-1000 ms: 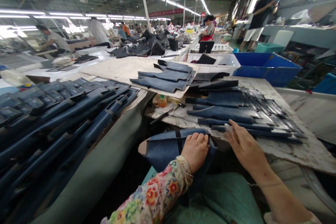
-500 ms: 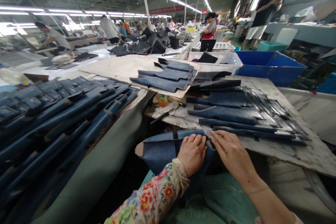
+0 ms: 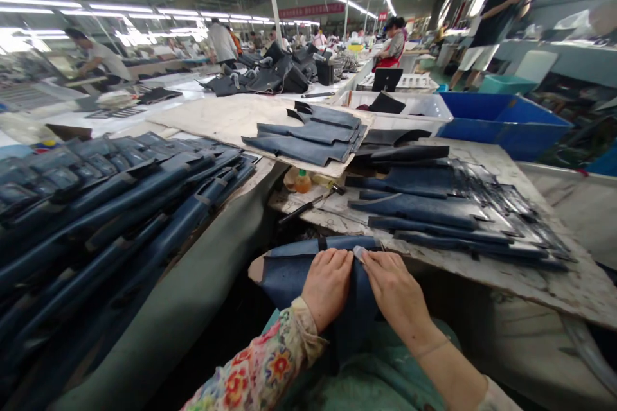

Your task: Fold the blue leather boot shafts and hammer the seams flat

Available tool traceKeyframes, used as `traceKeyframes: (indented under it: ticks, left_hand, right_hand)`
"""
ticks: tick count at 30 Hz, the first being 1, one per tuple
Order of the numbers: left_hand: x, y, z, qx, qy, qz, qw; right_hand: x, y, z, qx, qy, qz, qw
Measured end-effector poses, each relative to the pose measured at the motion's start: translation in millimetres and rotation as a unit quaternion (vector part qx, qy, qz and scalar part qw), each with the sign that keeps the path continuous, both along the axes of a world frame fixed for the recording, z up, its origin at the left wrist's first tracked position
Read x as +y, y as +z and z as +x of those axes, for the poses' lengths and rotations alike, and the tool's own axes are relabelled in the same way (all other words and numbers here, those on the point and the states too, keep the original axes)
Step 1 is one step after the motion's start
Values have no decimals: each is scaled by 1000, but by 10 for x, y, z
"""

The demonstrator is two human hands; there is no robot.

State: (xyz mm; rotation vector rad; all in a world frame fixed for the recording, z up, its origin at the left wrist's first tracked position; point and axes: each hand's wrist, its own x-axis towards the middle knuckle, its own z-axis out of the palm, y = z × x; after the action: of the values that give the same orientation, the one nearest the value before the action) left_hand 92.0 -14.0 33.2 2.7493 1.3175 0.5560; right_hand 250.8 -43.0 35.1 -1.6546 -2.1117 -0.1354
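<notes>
A dark blue leather-like panel [image 3: 285, 270] lies over my lap on a green apron [image 3: 385, 379], its long folded edge running crosswise. My left hand [image 3: 328, 286] grips that edge, fingers curled over the top and pressed together. Close beside it, my right hand [image 3: 398, 292] pinches a small whitish, translucent piece [image 3: 358, 253] against the same edge; its exact kind is unclear. A black strip [image 3: 322, 243] crosses the panel left of my hands. Under my palms the rest of the panel is hidden.
Many blue panels [image 3: 130, 205] lie piled on the left, more [image 3: 424, 209] on the worn board at right. A hammer-like tool [image 3: 308, 207] and a bottle of orange liquid [image 3: 303, 182] sit ahead. Beyond are a blue bin [image 3: 506, 125], a white bin [image 3: 409, 119] and several people.
Both hands have shifted left along the panel's edge, the right one bringing the whitish piece with it. The view has tilted slightly. At right, the standing person remains.
</notes>
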Motion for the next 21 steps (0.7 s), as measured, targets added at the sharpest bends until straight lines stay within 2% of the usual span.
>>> traceKeyframes:
  ticks: [11,15,21]
  left_hand:
    - [-143,-96,-414,-39,68,73,994]
    - [-249,-139,-515,-18,86,78,993]
    - [-359,-173,-536,11,103,77,992]
  right_hand:
    - [74,6,-398,18,53,-14,998]
    - [73,9,-394,24,50,-20,998]
    - [49,23,-304,77,67,-55,993]
